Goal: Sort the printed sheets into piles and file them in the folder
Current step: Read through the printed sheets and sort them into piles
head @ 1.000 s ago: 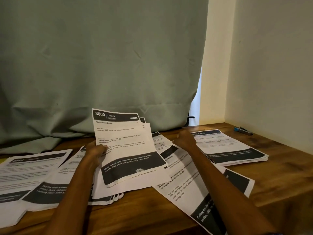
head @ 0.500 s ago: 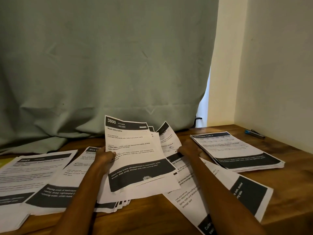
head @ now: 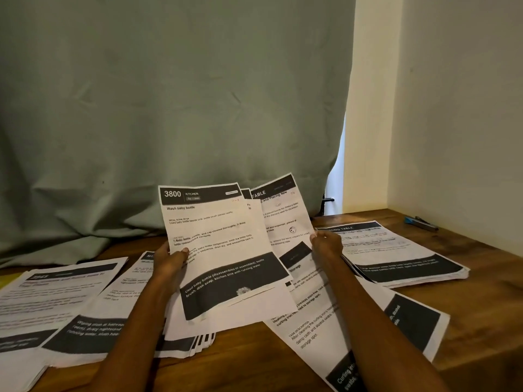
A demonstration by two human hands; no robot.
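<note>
Sorting is partway: several piles (head: pixel 402 256) lie on the desk (head: pixel 481 292), no folder shows. Left hand (head: pixel 169 258) grips a fanned bunch of sheets (head: pixel 220 250); right hand (head: pixel 325 244) pinches one sheet (head: pixel 283 219)

left pile (head: pixel 17 349) cropped, right fingers (head: pixel 314 237) hidden

Your left hand (head: pixel 169 258) grips the "3800 KITCHEN" sheet (head: pixel 218 244), raised above the wooden table (head: pixel 481 295). Your right hand (head: pixel 325 244) pinches a second sheet (head: pixel 283 213) behind it. Piles (head: pixel 402 256) lie on both sides.
</note>
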